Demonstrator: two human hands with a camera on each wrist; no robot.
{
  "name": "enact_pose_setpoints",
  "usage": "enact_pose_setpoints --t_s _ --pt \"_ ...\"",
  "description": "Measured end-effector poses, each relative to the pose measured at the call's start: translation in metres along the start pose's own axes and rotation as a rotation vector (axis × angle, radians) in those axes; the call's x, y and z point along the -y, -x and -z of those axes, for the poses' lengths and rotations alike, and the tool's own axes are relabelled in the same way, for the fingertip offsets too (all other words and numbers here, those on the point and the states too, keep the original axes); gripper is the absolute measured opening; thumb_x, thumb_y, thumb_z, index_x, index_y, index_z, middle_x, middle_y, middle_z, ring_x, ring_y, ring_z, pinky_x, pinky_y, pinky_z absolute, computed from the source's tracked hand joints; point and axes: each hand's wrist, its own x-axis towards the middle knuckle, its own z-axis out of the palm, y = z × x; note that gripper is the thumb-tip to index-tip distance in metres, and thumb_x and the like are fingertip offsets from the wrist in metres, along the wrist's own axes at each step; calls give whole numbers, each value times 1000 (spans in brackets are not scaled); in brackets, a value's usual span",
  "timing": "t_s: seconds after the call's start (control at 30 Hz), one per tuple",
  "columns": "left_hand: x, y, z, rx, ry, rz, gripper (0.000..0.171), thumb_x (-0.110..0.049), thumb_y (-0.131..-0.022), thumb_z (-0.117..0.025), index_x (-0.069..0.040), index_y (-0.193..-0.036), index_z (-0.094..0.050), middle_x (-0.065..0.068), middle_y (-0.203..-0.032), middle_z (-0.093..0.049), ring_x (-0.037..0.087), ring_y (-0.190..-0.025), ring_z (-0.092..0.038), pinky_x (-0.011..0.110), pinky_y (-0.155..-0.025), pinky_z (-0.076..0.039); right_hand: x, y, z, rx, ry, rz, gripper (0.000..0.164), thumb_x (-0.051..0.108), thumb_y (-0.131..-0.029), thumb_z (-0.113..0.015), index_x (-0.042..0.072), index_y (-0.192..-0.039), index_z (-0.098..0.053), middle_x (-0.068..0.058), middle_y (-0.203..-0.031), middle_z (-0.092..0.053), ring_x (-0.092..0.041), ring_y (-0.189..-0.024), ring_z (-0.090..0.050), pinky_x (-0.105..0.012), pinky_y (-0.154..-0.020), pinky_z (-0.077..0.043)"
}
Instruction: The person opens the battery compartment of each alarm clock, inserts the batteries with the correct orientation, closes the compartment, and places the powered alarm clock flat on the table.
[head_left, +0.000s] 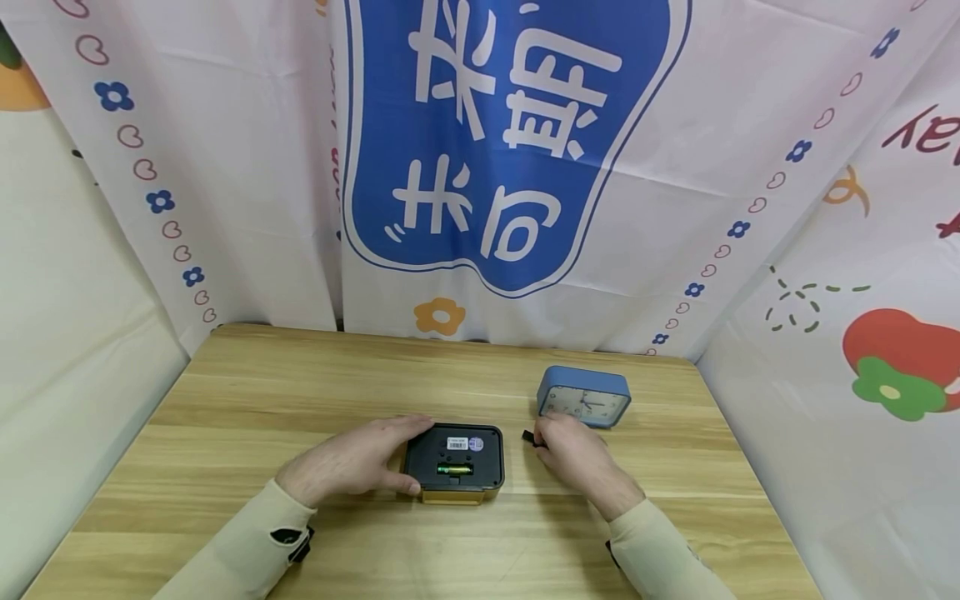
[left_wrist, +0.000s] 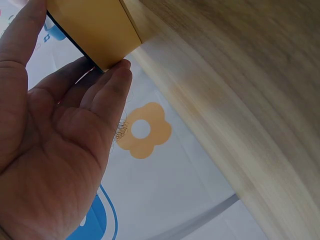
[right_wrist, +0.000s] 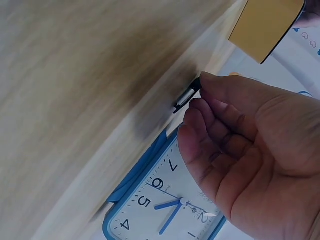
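A yellow alarm clock lies with its black back upward, and a green battery sits in its uncovered compartment. My left hand grips its left side, thumb at the near corner and fingers at the far one. In the left wrist view, the fingertips meet the yellow casing. To the right, my right hand pinches a small black battery cover between thumb and fingers, just above or on the tabletop. The cover shows a pale, shiny strip in the right wrist view.
Behind my right hand stands a blue alarm clock, its white dial facing me. Both clocks are on a wooden table. Printed white cloth hangs along the table's back edge and sides.
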Motion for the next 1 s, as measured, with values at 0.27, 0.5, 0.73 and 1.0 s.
enact_pose_setpoints --t_s 0.27,0.5,0.73,1.0 --pt "-1 0 0 -4 -4 -2 97 -39 -95 -100 -6 -174 -55 23 -181 -54 49 -167 -54 66 -139 -47 -2 -3 -3 4 10 -11 26 8 -100 -93 14 -85 -72 2 -88 -70 -11 -78 -61 -32 -69 -59" --pt "-1 -1 0 -4 3 -2 97 -40 -95 -101 -6 -174 -55 22 -181 -54 48 -167 -54 66 -139 -47 -2 -3 -4 -20 38 7 24 6 -102 -90 13 -85 -74 2 -86 -69 -11 -75 -60 -31 -67 -59" --pt "0 -1 -1 -3 2 1 98 -41 -95 -101 -7 -174 -55 22 -181 -54 48 -167 -54 66 -139 -47 1 -2 1 -39 49 27 20 7 -102 -89 12 -88 -76 1 -88 -72 -11 -77 -64 -32 -69 -63" --pt "0 -1 -1 -7 -1 6 98 -42 -94 -101 -7 -174 -56 22 -181 -54 47 -167 -54 65 -139 -48 12 1 12 -33 26 36 17 9 -104 -88 13 -91 -78 3 -88 -70 -11 -78 -62 -29 -69 -62"
